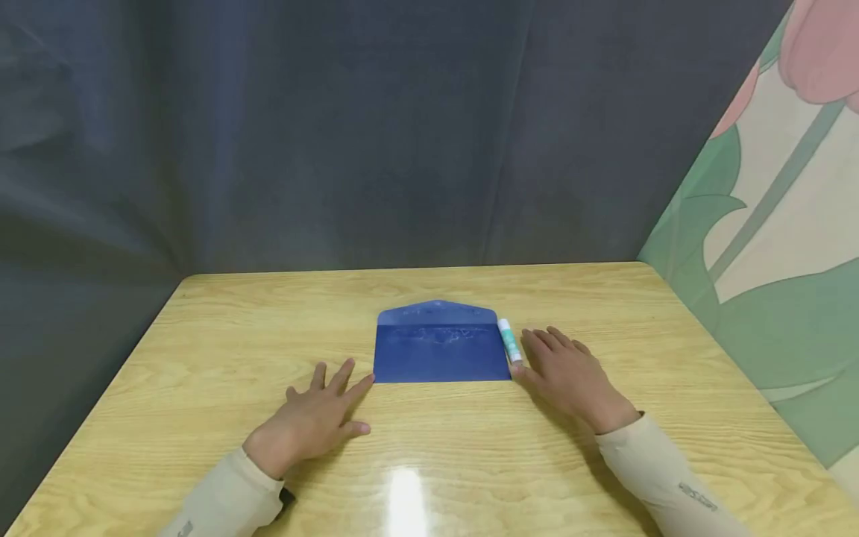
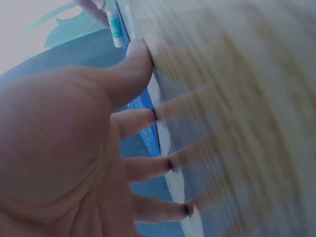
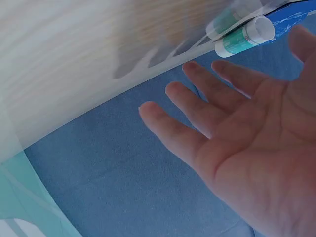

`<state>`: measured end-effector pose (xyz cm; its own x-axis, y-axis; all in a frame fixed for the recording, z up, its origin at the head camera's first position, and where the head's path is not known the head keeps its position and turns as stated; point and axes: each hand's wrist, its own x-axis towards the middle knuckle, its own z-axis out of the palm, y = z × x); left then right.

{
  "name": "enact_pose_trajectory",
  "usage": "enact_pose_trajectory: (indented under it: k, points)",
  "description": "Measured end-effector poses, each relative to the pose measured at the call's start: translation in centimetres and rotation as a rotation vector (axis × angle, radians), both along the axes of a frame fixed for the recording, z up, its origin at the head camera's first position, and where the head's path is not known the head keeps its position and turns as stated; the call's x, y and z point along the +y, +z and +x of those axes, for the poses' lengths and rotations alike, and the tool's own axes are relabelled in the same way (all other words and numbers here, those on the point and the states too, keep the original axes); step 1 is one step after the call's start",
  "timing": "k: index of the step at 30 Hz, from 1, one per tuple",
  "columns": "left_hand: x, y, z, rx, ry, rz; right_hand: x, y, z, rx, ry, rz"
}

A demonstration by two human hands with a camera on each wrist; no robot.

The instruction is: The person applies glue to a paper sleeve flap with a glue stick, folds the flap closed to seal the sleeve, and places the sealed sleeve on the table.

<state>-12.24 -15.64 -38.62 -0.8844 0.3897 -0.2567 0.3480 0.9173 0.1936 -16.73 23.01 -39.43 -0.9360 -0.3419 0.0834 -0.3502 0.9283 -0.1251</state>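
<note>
A blue envelope (image 1: 439, 354) lies on the table with its pointed flap folded open toward the back; whitish smears mark the flap and upper body. Along its right edge lies a glue stick (image 1: 509, 341), white with a teal label, its cap on. My left hand (image 1: 312, 421) has its fingers spread on the table, the index fingertip at the envelope's lower left corner. Just right of the glue stick is my right hand (image 1: 567, 373), fingers extended, thumb near the envelope's lower right corner. In the right wrist view the glue stick (image 3: 242, 39) lies beyond the fingertips, ungripped.
The wooden table (image 1: 201, 350) reflects a bright light near its front. A dark curtain (image 1: 376, 149) hangs behind and at the left. On the right stands a wall (image 1: 792, 298) painted with flowers and leaves.
</note>
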Motion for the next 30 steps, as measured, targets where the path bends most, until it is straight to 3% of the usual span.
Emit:
enact_pose_trajectory:
  k: [14,30]
  points:
    - [0.0,-0.4,-0.1,-0.005,0.011,0.008,-1.6,-0.1,-2.2,0.09,-0.054,0.045]
    - [0.0,-0.4,0.0,0.0,0.012,0.011,-1.3,-0.1,-2.5,0.116,-0.098,0.071]
